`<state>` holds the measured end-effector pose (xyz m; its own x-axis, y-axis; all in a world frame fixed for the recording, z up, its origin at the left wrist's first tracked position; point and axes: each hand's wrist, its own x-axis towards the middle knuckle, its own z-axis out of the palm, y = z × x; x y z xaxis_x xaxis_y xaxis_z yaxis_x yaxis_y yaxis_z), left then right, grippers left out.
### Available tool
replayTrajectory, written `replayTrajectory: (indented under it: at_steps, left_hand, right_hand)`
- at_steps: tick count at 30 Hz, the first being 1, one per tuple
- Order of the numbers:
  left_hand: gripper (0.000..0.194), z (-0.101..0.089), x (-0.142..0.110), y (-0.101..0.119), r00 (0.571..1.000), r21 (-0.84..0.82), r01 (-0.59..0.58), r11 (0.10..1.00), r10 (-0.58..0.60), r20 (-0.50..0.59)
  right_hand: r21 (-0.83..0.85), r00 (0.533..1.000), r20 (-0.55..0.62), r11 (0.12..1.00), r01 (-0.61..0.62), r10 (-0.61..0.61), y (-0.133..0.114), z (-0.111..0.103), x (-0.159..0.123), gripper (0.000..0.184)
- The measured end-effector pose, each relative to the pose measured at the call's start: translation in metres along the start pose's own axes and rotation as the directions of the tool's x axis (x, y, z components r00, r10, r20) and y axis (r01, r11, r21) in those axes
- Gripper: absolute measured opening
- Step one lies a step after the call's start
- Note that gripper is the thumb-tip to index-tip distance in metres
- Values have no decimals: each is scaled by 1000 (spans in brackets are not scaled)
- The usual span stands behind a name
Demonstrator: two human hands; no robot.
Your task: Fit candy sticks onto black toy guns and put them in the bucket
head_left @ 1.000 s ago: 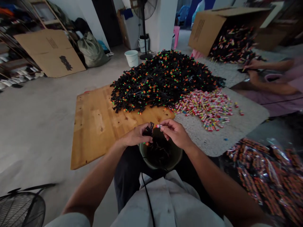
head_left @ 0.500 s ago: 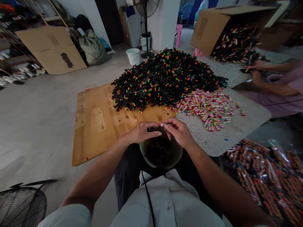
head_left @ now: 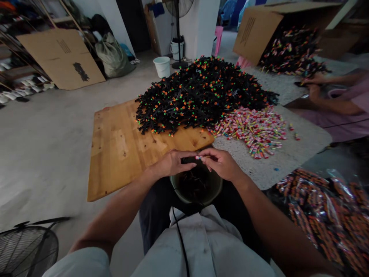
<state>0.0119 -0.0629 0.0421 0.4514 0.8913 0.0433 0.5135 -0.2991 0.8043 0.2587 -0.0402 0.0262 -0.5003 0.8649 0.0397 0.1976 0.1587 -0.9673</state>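
Nearest, you are wearing a pale shirt, and a black cable is running down its front. A bucket is sitting between your thighs, holding dark, thin pieces that are lying too deep in shadow to identify. Above its rim, your right hand is pinching a small tube between thumb and fingers, and the tube's end is pointing towards your left hand. Your left hand is curving, thumb and fingers standing apart; whether it is gripping anything cannot be told, nor whether the tube is touching it. On your right, wrapped packs with orange and dark contents are lying below table level.

In front, a wooden table is standing to the left, and a grey speckled table is adjoining it on the right. On the grey table, pink, red and yellow tubes are forming a loose pile. Behind and left of them, black pieces with orange and green bits are rising in a heap. Farther right, a co-worker's hands are working near a tipped cardboard box.
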Motion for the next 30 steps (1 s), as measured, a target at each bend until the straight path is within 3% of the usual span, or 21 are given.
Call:
replayTrajectory:
  at_steps: [4, 7, 9, 11, 13, 15, 17, 19, 21, 24, 28, 30]
  left_hand:
    - [34, 5, -1, -3, 995, 85, -3, 996, -5, 99]
    - [37, 12, 0, -10, 982, 87, 15, 996, -30, 184]
    - [47, 15, 2, -20, 961, 53, 62, 997, -74, 266]
    - [57, 13, 8, -35, 950, 2, 114, 993, -110, 293]
    - [48, 5, 16, -55, 974, -7, 158, 987, -155, 165]
    - [30, -9, 28, -76, 969, 74, 235, 969, -228, -97]
    - [24, -26, 42, -95, 904, 162, 354, 921, -293, -311]
    - [23, -40, 56, -111, 855, 203, 427, 881, -321, -407]
    - [22, -47, 68, -121, 826, 239, 475, 847, -335, -453]
    - [21, -48, 80, -128, 801, 280, 529, 801, -363, -476]
    - [19, -41, 84, -130, 777, 306, 590, 747, -423, -465]
    - [17, -40, 81, -131, 779, 252, 584, 772, -446, -441]
  right_hand:
    - [107, 986, 156, 992, -68, 50, 11, -9, -1, 32]
    - [145, 947, 303, 977, -157, 107, 25, -14, -2, 35]
    - [84, 906, 394, 975, -205, 156, 38, -18, -2, 36]
    - [-36, 886, 407, 973, -226, 221, 51, -25, 0, 39]
    - [-174, 934, 242, 959, -225, 264, 65, -39, 7, 37]
    - [-350, 965, -87, 899, -262, 247, 77, -58, 19, 30]
    - [-522, 902, -395, 766, -375, 173, 88, -77, 33, 31]
    - [-624, 835, -538, 612, -486, 115, 98, -92, 48, 38]
    - [-670, 816, -562, 504, -546, 137, 105, -99, 60, 44]
    - [-721, 825, -537, 413, -556, 174, 110, -98, 68, 44]
    - [-795, 883, -439, 386, -468, 167, 110, -95, 62, 38]
    - [-818, 907, -379, 391, -421, 182, 109, -97, 55, 35]
